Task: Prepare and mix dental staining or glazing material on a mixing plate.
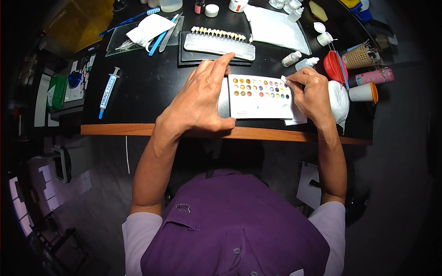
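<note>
A white paint palette (261,106) with rows of small coloured wells lies near the table's front edge. My left hand (195,99) spans its left side, thumb at the lower left corner and a finger by the upper left one, gripping it. At the palette's right edge my right hand (312,89) is closed in a pinch on a white tissue (298,118). Part of the tissue pokes out at the fingertips, and more hangs below the hand. Beyond the palette, a tooth shade guide (220,46) with a row of tooth-coloured tabs rests on a dark tray.
On the left lies a white and blue syringe (108,94). Blue tweezers (159,42) and a crumpled tissue (146,28) sit farther back. Right of my hands are small bottles (291,59), a red bowl (332,64), a white cup (361,93) and a wicker holder (358,56).
</note>
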Demonstrator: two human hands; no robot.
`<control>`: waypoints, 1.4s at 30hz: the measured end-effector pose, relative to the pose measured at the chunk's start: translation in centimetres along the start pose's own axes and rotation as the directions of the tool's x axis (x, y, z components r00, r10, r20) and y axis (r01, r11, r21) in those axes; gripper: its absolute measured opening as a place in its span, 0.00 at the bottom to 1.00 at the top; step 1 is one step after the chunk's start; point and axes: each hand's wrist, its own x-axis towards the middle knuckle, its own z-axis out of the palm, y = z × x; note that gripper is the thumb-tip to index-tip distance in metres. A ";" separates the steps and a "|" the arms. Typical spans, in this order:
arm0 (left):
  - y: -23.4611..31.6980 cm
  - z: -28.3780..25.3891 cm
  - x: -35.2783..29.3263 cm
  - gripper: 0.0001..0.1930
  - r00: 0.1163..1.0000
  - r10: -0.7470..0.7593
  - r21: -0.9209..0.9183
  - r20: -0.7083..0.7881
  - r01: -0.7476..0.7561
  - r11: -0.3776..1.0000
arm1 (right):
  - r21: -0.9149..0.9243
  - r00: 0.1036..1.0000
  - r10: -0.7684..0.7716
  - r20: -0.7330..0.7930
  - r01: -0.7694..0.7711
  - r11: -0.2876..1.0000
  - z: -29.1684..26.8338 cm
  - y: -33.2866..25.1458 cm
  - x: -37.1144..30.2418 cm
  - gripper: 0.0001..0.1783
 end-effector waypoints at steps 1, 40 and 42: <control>0.0 0.0 0.0 0.62 1.000 -0.002 -0.001 -0.001 0.002 1.000 | 0.020 0.999 0.033 -0.003 -0.033 0.999 -0.1 -0.1 -0.2 0.06; -0.1 -0.1 -0.1 0.62 1.000 0.002 -0.032 -0.018 -0.002 0.999 | 0.675 0.958 0.269 0.103 -0.266 0.689 0.9 -5.3 0.1 0.08; -0.2 -0.1 -0.3 0.61 1.000 0.017 -0.029 -0.025 -0.018 0.999 | 0.784 0.942 0.297 0.155 -0.300 0.543 1.0 -5.2 0.2 0.08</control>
